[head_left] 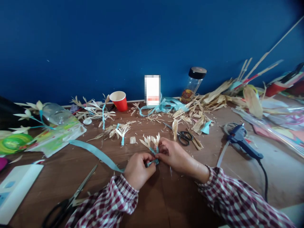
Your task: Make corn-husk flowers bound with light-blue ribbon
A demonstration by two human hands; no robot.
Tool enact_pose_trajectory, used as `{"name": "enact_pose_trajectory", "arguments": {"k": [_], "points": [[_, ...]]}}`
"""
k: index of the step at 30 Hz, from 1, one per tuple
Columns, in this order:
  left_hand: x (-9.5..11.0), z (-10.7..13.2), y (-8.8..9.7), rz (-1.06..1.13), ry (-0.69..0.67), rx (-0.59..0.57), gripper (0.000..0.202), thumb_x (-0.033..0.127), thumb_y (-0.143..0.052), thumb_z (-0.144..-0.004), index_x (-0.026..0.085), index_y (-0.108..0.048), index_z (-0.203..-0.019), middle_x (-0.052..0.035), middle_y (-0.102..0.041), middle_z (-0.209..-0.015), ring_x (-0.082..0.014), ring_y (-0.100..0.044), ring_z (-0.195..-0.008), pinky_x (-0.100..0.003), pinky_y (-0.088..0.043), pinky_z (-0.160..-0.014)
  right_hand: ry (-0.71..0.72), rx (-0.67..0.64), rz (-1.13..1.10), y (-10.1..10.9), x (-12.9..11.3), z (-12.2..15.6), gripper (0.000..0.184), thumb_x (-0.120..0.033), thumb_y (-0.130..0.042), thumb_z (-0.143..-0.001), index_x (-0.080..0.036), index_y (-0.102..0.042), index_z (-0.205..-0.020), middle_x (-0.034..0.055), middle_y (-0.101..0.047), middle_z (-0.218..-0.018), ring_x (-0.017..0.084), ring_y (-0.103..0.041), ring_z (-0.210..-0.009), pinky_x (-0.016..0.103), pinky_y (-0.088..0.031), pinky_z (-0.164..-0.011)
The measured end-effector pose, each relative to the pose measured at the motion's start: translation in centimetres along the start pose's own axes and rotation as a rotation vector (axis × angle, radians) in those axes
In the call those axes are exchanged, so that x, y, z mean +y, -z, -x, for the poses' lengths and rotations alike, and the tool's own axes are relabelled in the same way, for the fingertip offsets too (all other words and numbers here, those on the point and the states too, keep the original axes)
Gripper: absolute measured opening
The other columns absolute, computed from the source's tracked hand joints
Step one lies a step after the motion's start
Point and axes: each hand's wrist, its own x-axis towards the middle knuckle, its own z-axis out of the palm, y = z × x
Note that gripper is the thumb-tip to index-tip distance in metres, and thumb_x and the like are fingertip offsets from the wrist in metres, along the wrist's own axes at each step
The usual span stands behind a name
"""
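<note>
– pale dried-husk flower [151, 141] with fanned petals: sits low over the brown wooden table [166, 196], centre, between both hands.
– grip?
– right hand [174, 155] closed, pinching the flower's base, petals pointing away. reads as keeping the bundle tight.
– left hand [139, 169]?
– closed too, fingers curled on the flat light-blue ribbon [95, 152] right at the base. ribbon trails off left across the table, looks taut, likely so the turn doesn't slip.
– tools?
– small black-handled scissors [185, 136] just beyond the right hand, blue glue gun [239, 137] further right, both untouched, within reach. red paper cup [120, 100] well back by the blue wall [152, 38].
</note>
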Motion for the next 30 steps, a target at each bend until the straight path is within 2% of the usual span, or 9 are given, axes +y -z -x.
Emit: {"name": "enact_pose_trajectory", "arguments": {"k": [5, 14, 30], "points": [[0.41, 0.22, 0.08, 0.018, -0.009, 0.007, 0.017, 0.025, -0.053, -0.067, 0.014, -0.065, -0.065, 0.0016, -0.053, -0.054, -0.0115, -0.044, -0.052, -0.022, -0.031, -0.052, 0.009, 0.011, -0.001, 0.02, 0.01, 0.09, 0.015, -0.013, -0.061, -0.072, -0.018, -0.049, -0.079, -0.0026, -0.058, -0.068, 0.011, -0.055, -0.062, 0.02, -0.039, -0.056], [0.89, 0.33, 0.24, 0.058, 0.026, -0.016, 0.016, 0.028, -0.055, -0.067, 0.015, -0.059, -0.06, 0.0052, -0.039, -0.051, -0.0087, -0.033, -0.049, -0.021, -0.025, -0.047, -0.039, -0.036, -0.141, -0.07, 0.8, -0.03, 0.018, -0.019, -0.065, -0.071, -0.018, -0.049, -0.08, -0.0041, -0.057, -0.064, 0.01, -0.052, -0.061, 0.019, -0.036, -0.053], [0.92, 0.32, 0.28, 0.087, 0.024, -0.008, 0.022, 0.031, -0.054, -0.068, 0.016, -0.053, -0.052, 0.005, -0.037, -0.05, -0.0092, -0.031, -0.049, -0.022, -0.024, -0.048, -0.061, -0.099, -0.265, -0.02, 0.61, -0.26, 0.018, -0.025, -0.066, -0.071, -0.017, -0.051, -0.078, -0.0054, -0.052, -0.062, 0.009, -0.047, -0.058, 0.018, -0.034, -0.051]]}}
